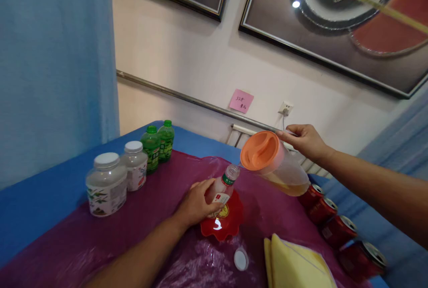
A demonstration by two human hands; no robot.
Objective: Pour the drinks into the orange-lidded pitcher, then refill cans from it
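My left hand (197, 203) is wrapped round a clear bottle (222, 190) with a green neck band and no cap, standing over a red scalloped dish (222, 224). My right hand (306, 141) grips the handle of a translucent pitcher (284, 170) with an orange lid (261, 150). The pitcher is tilted to the left, its spout close to the bottle's mouth, and yellowish liquid lies along its lower side. Whether liquid is flowing out is hard to tell. A white cap (240, 259) lies on the purple sheet in front of the dish.
On the left stand two white-lidded jars (107, 185) and two green bottles (151, 150). Several red cans (339, 231) line the right edge, near a folded yellow cloth (297, 263). A metal rail (190, 99) runs along the wall behind the purple sheet (133, 234).
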